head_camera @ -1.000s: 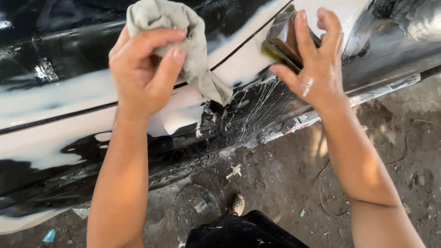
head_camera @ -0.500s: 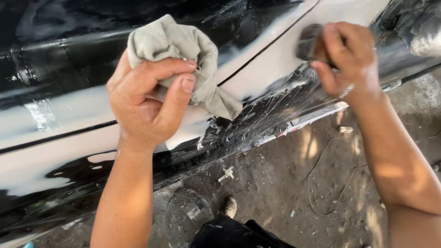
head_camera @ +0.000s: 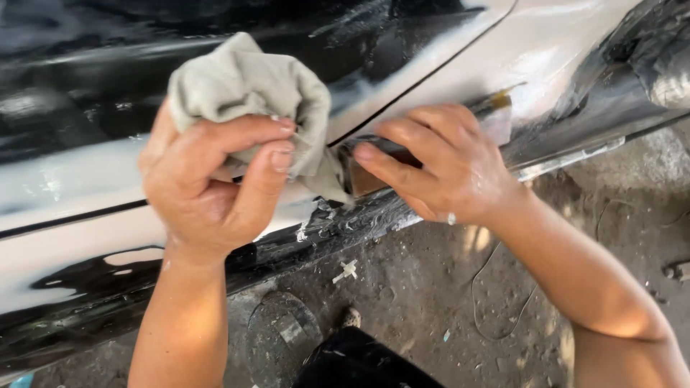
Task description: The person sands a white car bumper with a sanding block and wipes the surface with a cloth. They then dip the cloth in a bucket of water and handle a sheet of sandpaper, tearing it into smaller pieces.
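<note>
The right hand [head_camera: 449, 169] has slid leftward along the car panel [head_camera: 86, 194], from its right end toward the middle, and now sits just beside the left hand [head_camera: 208, 190]. From the head view, its fingers press a dark sanding block [head_camera: 359, 172] flat against the wet, whitish-smeared panel. The left hand's fingers are clamped around a bunched grey rag [head_camera: 244, 93], held against the panel above the block.

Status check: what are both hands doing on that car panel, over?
Left hand gripping grey rag. Right hand pressing sanding block on wet car panel. Nothing blocking.
</note>
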